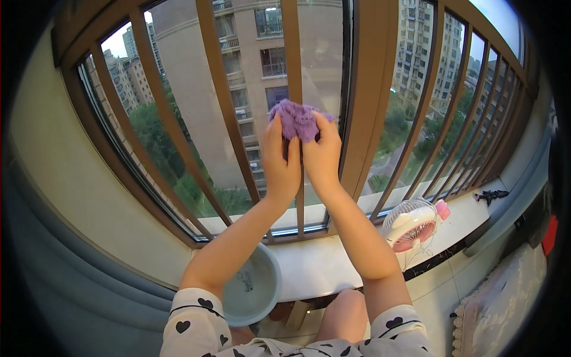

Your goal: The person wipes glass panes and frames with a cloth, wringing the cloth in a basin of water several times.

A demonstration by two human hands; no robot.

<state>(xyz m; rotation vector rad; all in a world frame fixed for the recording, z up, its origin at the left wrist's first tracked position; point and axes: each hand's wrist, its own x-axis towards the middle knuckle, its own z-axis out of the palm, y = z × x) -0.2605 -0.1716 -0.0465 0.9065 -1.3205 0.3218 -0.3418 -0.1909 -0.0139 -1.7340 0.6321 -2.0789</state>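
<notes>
A fluffy purple cloth is bunched up in both my hands, in front of a brown window bar. My left hand grips its left side, thumb and fingers closed on it. On the right side, my right hand pinches the cloth between thumb and fingers. Both arms reach up and forward. The cloth covers part of the bar, and whether it is wrapped around it I cannot tell.
A pale basin with water stands below my left forearm. On the white sill, a white and pink fan sits right of my right forearm; a small black object lies farther right. A grey-blue curtain hangs at left.
</notes>
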